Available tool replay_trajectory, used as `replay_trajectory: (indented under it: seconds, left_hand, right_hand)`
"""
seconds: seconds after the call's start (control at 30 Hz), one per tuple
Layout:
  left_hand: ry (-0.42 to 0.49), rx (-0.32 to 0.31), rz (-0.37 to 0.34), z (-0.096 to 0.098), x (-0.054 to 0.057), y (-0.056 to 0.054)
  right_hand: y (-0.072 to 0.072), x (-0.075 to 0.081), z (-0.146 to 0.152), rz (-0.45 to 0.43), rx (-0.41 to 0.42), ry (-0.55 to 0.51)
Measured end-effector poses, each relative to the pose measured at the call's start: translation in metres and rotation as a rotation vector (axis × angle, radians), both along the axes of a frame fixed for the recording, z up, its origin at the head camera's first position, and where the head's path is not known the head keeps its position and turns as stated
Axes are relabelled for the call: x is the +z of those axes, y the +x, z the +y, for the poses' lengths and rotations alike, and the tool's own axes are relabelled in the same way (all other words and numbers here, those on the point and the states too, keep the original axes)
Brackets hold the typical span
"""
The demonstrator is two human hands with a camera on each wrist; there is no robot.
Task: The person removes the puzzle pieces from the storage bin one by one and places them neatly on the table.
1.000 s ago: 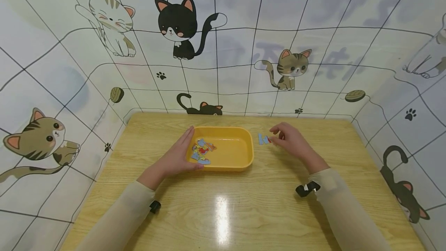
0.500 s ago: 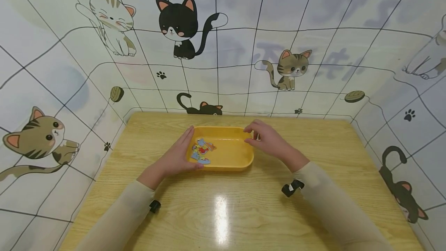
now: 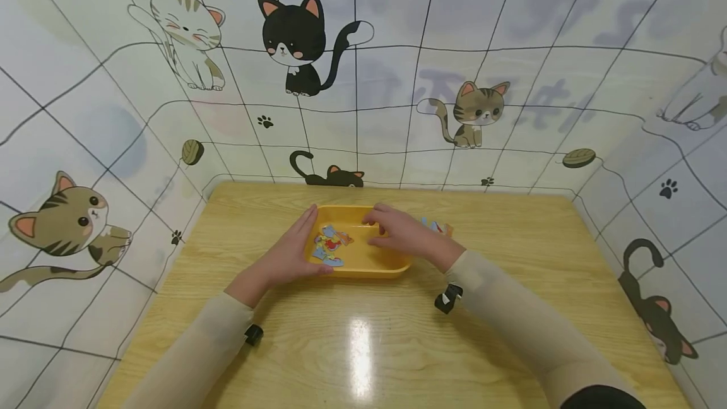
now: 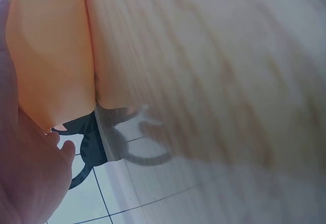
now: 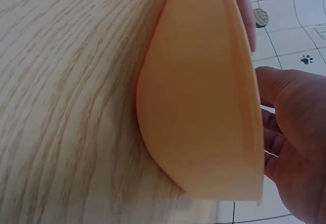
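One wooden table [image 3: 318,339] bears a yellow tray [image 3: 366,259]. The left hand [image 3: 288,251] grips the tray's left end between thumb and fingers; the right hand [image 3: 400,230], loosely bent and unclasped, hovers over its right half. Colourful pieces [image 3: 330,243] lie inside at the left; loose pieces [image 3: 436,226] rest on the table just right of it.

Bright light, with 1 shiny white streak [image 3: 360,358] on the worktop [image 3: 318,333].
The head view is mostly clear, soft shadows lie by the sleeves [image 3: 199,346], and lines on the wall [image 3: 386,5] bend near the edges. The left wrist view is hazy, with a blurry worktop that mirrors the wall. The right wrist view is clearer: soft light on the yellow tray [image 5: 193,96] and a shadow beside it.
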State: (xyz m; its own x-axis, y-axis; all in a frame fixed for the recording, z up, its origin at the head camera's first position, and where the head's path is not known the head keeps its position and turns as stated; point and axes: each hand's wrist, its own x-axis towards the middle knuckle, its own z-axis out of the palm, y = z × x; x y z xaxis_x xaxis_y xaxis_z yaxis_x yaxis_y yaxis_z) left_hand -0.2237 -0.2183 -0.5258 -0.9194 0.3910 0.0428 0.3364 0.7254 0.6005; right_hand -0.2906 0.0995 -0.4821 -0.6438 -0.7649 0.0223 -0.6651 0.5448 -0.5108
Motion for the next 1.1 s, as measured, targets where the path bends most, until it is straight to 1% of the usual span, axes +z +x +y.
replay_trajectory:
  seconds: [0.17,0.27,0.37,0.5,0.63,0.87,1.1]
  left_hand:
    - [0.001,0.004,-0.009,0.002,0.0,0.0]
    - [0.01,-0.006,-0.004,0.001,0.0,-0.001]
    - [0.006,-0.013,0.005,0.001,0.0,-0.001]
    - [-0.004,-0.005,0.01,0.0,-0.002,-0.002]
    - [0.006,-0.008,0.006,-0.001,-0.002,-0.001]
    - [0.0,-0.006,-0.002,-0.001,-0.004,-0.002]
    - [-0.012,-0.01,0.01,-0.001,-0.007,-0.003]
  right_hand:
    - [-0.003,-0.008,-0.018,0.006,0.032,0.028]
    - [-0.004,-0.011,-0.028,0.022,0.03,0.038]
    - [-0.005,-0.014,-0.038,0.034,0.029,0.036]
    - [-0.007,-0.017,-0.047,0.044,0.05,0.031]
    - [-0.009,-0.021,-0.053,0.043,0.054,0.048]
    - [-0.015,-0.035,-0.059,0.054,0.055,0.089]
    - [-0.014,-0.04,-0.062,0.017,0.023,0.098]
